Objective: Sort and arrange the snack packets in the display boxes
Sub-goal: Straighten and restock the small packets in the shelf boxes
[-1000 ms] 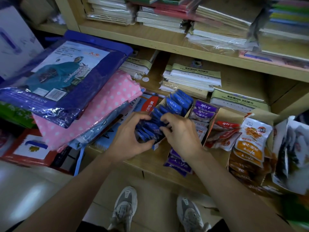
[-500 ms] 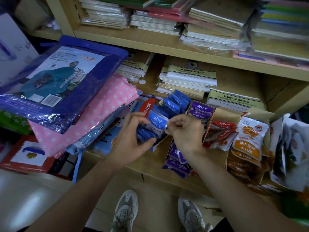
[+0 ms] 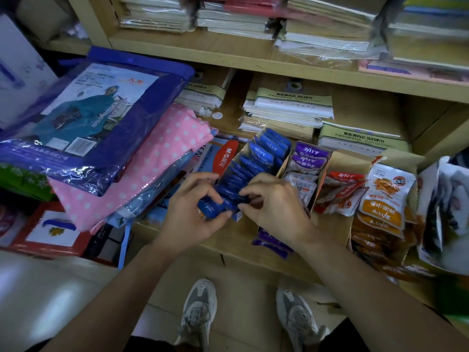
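Observation:
A row of blue snack packets (image 3: 261, 154) stands in a narrow cardboard display box (image 3: 245, 151) on the wooden shelf. My left hand (image 3: 193, 207) grips the front blue packets (image 3: 212, 205) at the box's near end. My right hand (image 3: 274, 201) pinches the same front packets from the right side. Beside it, a second box holds purple packets (image 3: 308, 161), some spilling out at its front (image 3: 271, 242). Further right lie red packets (image 3: 341, 191) and orange packets (image 3: 385, 199) in an open carton.
Pink dotted and blue plastic-wrapped raincoat packs (image 3: 106, 118) are stacked at the left, overhanging the shelf. Paper pads (image 3: 289, 107) fill the shelf's back, notebooks the shelf above. A crumpled bag (image 3: 446, 212) sits at far right. My shoes (image 3: 200, 311) stand on the floor below.
The single blue packet lifted half a second ago is back down among the front packets. Both hands have come lower and closer together at the box's near end.

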